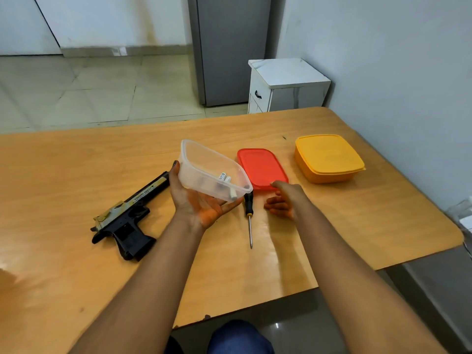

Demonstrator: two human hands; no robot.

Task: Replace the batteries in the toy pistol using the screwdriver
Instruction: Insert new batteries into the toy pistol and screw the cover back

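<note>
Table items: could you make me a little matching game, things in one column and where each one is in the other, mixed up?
Things:
1. toy pistol
2. screwdriver
3. batteries
4. yellow box

Places:
A. inside the clear tub held by the left hand
B. far right of the table, lid on
C. lying left of the left hand
D. flat on the table between the two hands

Pairs: 1-C, 2-D, 3-A, 4-B

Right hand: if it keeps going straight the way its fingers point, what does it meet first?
Probably the screwdriver. The right hand points left across the table, fingers loosely curled and holding nothing, and the handle lies just beyond them. Height above the table is unclear.
</note>
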